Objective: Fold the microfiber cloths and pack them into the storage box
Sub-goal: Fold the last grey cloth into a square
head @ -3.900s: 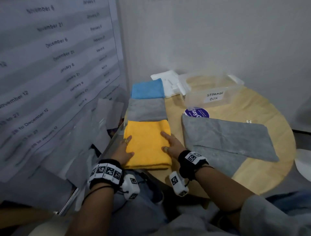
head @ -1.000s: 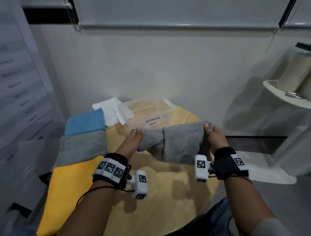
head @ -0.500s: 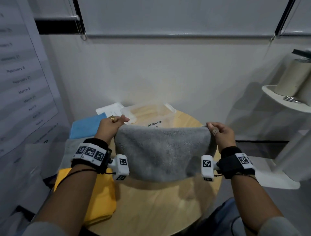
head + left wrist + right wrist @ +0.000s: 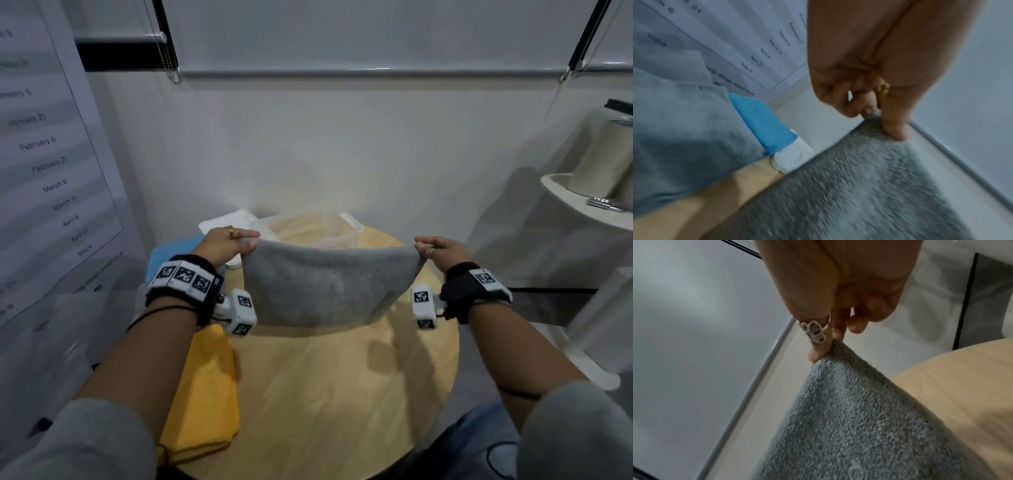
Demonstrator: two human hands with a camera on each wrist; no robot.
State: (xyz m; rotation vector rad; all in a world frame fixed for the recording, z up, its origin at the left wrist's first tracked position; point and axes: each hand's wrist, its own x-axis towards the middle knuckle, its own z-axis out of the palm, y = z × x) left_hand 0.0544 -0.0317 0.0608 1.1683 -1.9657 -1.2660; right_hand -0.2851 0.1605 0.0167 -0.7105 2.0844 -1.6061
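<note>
We hold the grey cloth (image 4: 325,287) up over the round table (image 4: 335,387), left hand (image 4: 224,245) and right hand (image 4: 442,250) each pinching a top corner so it hangs flat for folding (the storage box (image 4: 337,224) waits open just behind, folded yellow cloth (image 4: 205,394) at our left)

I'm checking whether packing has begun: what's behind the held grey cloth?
The storage box stands behind the grey cloth pinched by the left hand and right hand. Only its rim and upper interior show; the lower part and label are covered.
</note>
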